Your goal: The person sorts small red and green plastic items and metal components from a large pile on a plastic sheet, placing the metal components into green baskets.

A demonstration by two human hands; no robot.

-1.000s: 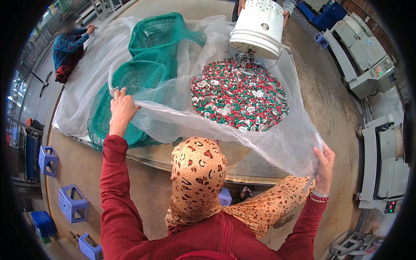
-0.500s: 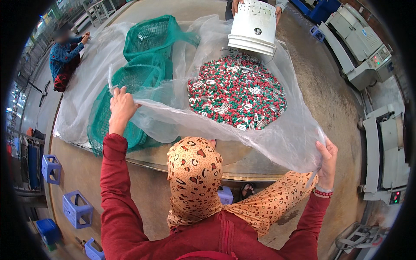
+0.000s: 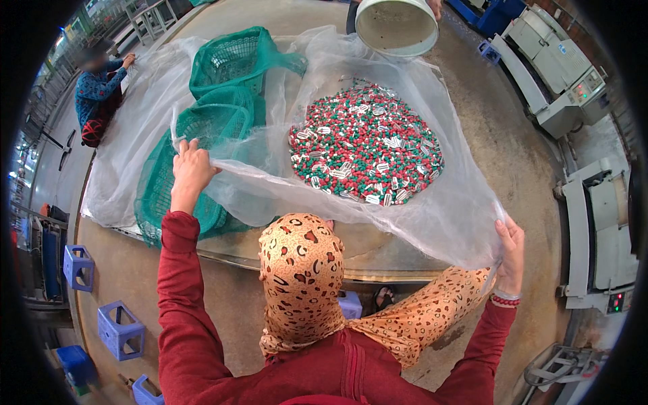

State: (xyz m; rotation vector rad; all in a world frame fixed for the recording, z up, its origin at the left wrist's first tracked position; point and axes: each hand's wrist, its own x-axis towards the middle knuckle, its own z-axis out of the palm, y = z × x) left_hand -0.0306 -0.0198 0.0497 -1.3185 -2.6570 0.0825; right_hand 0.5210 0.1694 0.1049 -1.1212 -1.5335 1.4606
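My left hand point(image 3: 192, 170) is closed on the near edge of a sheer white net point(image 3: 439, 226), above the green baskets. Farther right, my right hand point(image 3: 510, 248) grips another part of that edge, pinching it between thumb and fingers. Between my hands the net's edge is raised and sags slightly. Inside the net lies a wide pile of small red and green pieces point(image 3: 368, 145), mixed with white striped ones. Beyond the pile a co-worker's hand point(image 3: 435, 8) holds a white bucket point(image 3: 397, 28), its mouth tipped toward me with only a few bits inside.
Green mesh-covered baskets, one at the back point(image 3: 226, 62) and one nearer point(image 3: 158, 179), stand left of the pile. Another person point(image 3: 101, 88) sits at far left. Blue plastic stools point(image 3: 121, 331) stand at lower left. Grey machines point(image 3: 553, 61) line the right side.
The co-worker's bucket has lifted away from the pile and tilted so its open mouth shows. My hands keep their hold on the net, nearly still.
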